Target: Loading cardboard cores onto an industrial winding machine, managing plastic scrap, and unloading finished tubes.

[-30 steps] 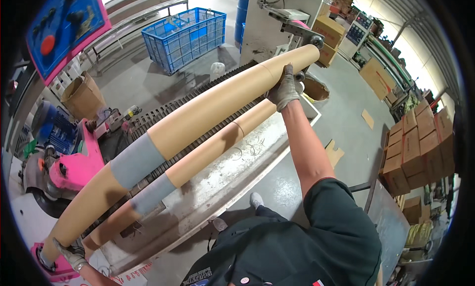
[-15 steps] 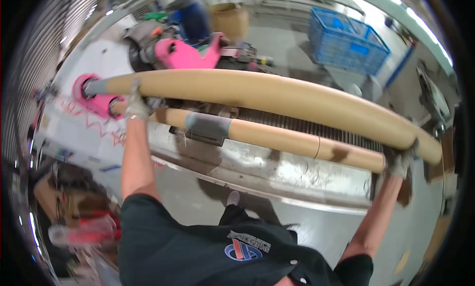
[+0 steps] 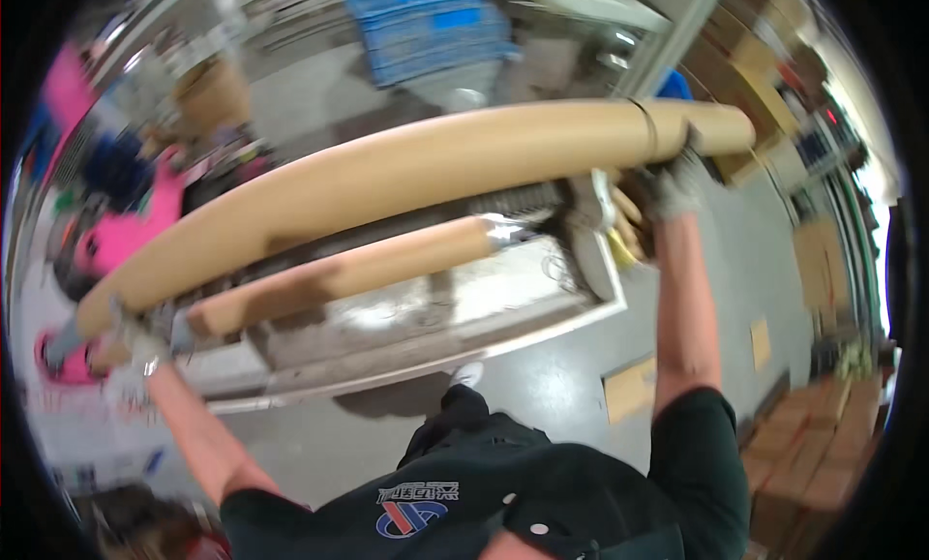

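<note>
A long, thick tan roll point(image 3: 416, 168) slants across the view, its right end raised and reaching past the machine bed. My gloved left hand point(image 3: 140, 335) is closed round its lower left part, near a pink bracket point(image 3: 66, 359). My gloved right hand point(image 3: 674, 184) grips it from below near the right end, by a dark ring around the roll. Motion blurs the fingers of both hands. Below the thick roll, a thinner tan roll point(image 3: 358, 277) lies along the machine bed point(image 3: 464, 352), with a shiny metal end piece point(image 3: 501, 231) at its right.
Ahead stands a blue crate point(image 3: 426, 37), with a cardboard box point(image 3: 213, 90) to its left. A pink machine part point(image 3: 131, 233) is at the left. Flat cardboard point(image 3: 629, 391) lies on the floor at right, and stacked boxes point(image 3: 803, 429) stand at the lower right.
My view has turned to the right. The thick roll's right end has risen, with my right hand still holding it. That hand is now apart from the thinner roll's end.
</note>
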Demonstrator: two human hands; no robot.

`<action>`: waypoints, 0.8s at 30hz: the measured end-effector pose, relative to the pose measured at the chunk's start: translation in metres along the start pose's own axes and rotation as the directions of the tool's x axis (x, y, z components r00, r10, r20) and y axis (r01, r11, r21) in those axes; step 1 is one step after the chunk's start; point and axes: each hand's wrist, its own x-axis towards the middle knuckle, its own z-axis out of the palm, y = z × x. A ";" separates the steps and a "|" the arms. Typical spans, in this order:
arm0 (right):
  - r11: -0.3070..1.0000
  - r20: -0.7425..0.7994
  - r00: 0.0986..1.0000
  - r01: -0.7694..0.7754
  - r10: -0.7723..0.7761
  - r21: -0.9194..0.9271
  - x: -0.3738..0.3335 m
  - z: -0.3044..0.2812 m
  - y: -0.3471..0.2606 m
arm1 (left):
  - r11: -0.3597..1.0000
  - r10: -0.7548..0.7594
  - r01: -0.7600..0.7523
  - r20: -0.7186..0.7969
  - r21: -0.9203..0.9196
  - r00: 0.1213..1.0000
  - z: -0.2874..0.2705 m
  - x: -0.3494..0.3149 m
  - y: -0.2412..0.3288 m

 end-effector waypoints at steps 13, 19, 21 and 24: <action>0.985 0.021 0.990 0.135 -0.138 0.104 0.225 -0.314 -0.277 | 0.964 0.028 0.048 0.276 -0.263 0.961 0.257 -0.256 -0.218; 0.992 -0.004 0.998 0.068 -0.068 -0.105 0.343 -0.494 -0.334 | 0.959 0.130 -0.014 0.395 -0.282 0.909 0.452 -0.443 -0.363; 0.986 -0.068 0.996 0.040 -0.051 -0.163 0.384 -0.552 -0.311 | 0.963 -0.058 0.191 0.542 -0.192 0.838 0.459 -0.450 -0.435; 0.965 -0.150 0.989 -0.028 -0.012 -0.261 0.386 -0.563 -0.253 | 0.617 0.515 -0.728 0.546 0.300 0.661 0.499 -0.545 -0.572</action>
